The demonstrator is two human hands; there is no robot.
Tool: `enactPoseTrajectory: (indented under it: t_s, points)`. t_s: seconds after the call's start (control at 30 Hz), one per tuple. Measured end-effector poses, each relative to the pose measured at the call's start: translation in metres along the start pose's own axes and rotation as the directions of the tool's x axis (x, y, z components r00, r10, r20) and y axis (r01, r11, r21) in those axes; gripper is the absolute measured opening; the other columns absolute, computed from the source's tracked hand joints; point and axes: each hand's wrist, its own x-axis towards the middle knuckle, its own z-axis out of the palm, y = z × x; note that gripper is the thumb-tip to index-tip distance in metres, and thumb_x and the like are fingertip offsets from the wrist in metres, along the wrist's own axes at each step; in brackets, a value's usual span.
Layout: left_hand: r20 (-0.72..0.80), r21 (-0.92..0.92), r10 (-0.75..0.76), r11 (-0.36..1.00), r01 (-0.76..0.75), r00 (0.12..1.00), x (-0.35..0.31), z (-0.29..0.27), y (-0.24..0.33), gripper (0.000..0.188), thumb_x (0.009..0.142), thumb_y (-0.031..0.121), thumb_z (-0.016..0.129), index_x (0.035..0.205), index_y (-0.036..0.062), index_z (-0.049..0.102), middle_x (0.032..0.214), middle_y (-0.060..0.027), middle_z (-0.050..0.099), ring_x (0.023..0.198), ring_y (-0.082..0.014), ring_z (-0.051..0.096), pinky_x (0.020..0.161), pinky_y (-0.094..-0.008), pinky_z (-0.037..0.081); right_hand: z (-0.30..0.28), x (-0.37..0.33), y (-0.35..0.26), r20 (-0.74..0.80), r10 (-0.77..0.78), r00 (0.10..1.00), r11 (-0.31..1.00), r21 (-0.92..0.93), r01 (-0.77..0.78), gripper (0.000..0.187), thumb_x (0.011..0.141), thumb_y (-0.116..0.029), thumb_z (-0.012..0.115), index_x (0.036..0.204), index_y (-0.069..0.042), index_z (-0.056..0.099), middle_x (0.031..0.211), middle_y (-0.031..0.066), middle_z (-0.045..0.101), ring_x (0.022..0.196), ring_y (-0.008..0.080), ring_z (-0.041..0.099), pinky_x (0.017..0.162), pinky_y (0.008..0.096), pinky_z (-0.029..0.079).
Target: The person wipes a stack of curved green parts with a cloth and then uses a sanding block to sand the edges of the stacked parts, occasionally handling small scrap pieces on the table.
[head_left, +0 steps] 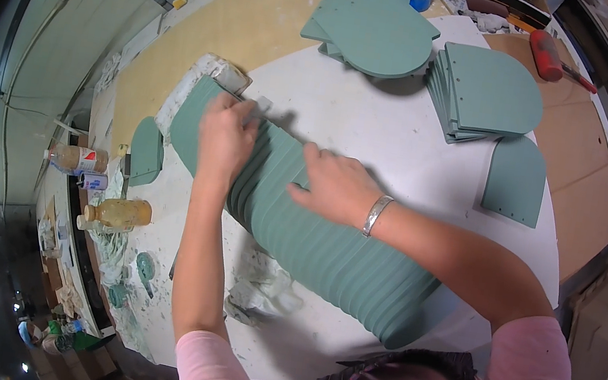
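Note:
A long row of green rounded panels stands on edge, packed face to face and slanting across the white tabletop. My left hand is at the far left end of the row, its fingers bent down and closed at a panel's upper edge; the fingertips are slightly blurred and partly hidden. Over the middle of the row rests my right hand, thumb and fingers apart, holding nothing. A white wrapped block stands against the row's far end.
Stacks of green panels lie at the back and back right, with a single panel nearby. A red mallet is behind them. At left are bottles, a small can and another green panel. Crumpled plastic lies nearer.

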Motion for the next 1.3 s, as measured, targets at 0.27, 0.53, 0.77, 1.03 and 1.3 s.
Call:
enactPoseTrajectory:
  t_s: [0.27, 0.53, 0.77, 1.03, 1.3]
  points:
    - [-0.145, 0.047, -0.071, 0.996, 0.078, 0.987, 0.003, -0.006, -0.028, 0.026, 0.075, 0.007, 0.071, 0.101, 0.0039, 0.074, 0.091, -0.0168, 0.064, 0.087, -0.0343, 0.063, 0.078, -0.0417, 0.051, -0.003, 0.0, -0.005, 0.04, 0.001, 0.999, 1.0, -0.027, 0.0, 0.053, 0.089, -0.042, 0.062, 0.104, 0.006, 0.047, 0.095, 0.0274, 0.068, 0.09, 0.0385, 0.069, 0.085, 0.043, 0.054]
    - [-0.164, -0.032, -0.225, 0.974, 0.223, 0.96, -0.004, -0.002, -0.061, 0.03, 0.078, 0.011, 0.074, 0.106, 0.0012, 0.073, 0.09, -0.0153, 0.065, 0.081, -0.0282, 0.063, 0.076, -0.0364, 0.05, -0.005, 0.0, -0.008, 0.038, 0.004, 0.999, 0.999, -0.036, -0.002, 0.052, 0.088, -0.041, 0.063, 0.103, 0.006, 0.047, 0.093, 0.0265, 0.068, 0.088, 0.0385, 0.069, 0.082, 0.0427, 0.054]
    - [-0.174, -0.072, -0.202, 0.979, 0.192, 0.964, -0.004, -0.005, -0.067, 0.025, 0.077, 0.009, 0.074, 0.101, 0.0021, 0.074, 0.091, -0.0157, 0.065, 0.081, -0.0307, 0.064, 0.075, -0.0398, 0.051, -0.005, 0.001, -0.011, 0.052, 0.004, 0.999, 1.0, -0.015, -0.004, 0.055, 0.089, -0.042, 0.062, 0.109, 0.006, 0.046, 0.092, 0.028, 0.066, 0.086, 0.0425, 0.067, 0.078, 0.0482, 0.055]
    - [-0.035, -0.119, -0.038, 0.992, 0.033, 0.999, 0.009, 0.011, -0.058, 0.028, 0.076, 0.004, 0.072, 0.104, 0.005, 0.073, 0.092, -0.0168, 0.063, 0.095, -0.0344, 0.06, 0.085, -0.0409, 0.049, -0.004, 0.001, 0.001, -0.012, -0.008, 1.0, 0.998, -0.059, 0.008, 0.052, 0.088, -0.042, 0.065, 0.101, 0.004, 0.046, 0.086, 0.0254, 0.068, 0.08, 0.0393, 0.068, 0.074, 0.0448, 0.056]
    - [-0.112, -0.087, 0.072, 0.993, -0.082, 0.991, 0.053, 0.017, -0.106, 0.024, 0.077, 0.0, 0.065, 0.099, 0.0065, 0.073, 0.094, -0.0205, 0.063, 0.095, -0.0376, 0.06, 0.086, -0.044, 0.049, -0.002, 0.003, 0.0, 0.005, 0.033, 0.999, 0.995, -0.09, -0.032, 0.051, 0.088, -0.042, 0.065, 0.102, 0.003, 0.046, 0.088, 0.0244, 0.066, 0.082, 0.039, 0.068, 0.073, 0.0452, 0.056]
